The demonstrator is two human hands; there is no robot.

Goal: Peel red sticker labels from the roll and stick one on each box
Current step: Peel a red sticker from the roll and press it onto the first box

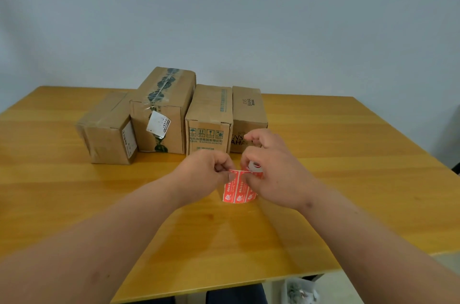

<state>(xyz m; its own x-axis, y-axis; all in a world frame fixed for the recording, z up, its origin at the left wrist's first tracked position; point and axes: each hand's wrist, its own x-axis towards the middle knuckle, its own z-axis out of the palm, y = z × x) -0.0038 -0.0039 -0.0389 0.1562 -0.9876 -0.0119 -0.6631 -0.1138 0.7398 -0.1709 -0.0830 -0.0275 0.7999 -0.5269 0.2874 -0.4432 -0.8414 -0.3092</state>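
A roll of red sticker labels [236,190] stands on the wooden table [348,179] just in front of me. My left hand [207,172] pinches the roll's top left edge. My right hand [273,169] curls over the roll's right side, its thumb and fingertips at a label edge near the top. Several cardboard boxes stand in a row behind: a low one at the left [107,129], a tall taped one [164,109], a printed one [211,117] and a "BAHA" one [249,109]. No red label shows on any box.
A plain wall rises behind the table. The table's near edge runs below my forearms, with dark trousers and a bag of small items [298,291] on the floor beyond it. Bare tabletop lies to the left and right of the boxes.
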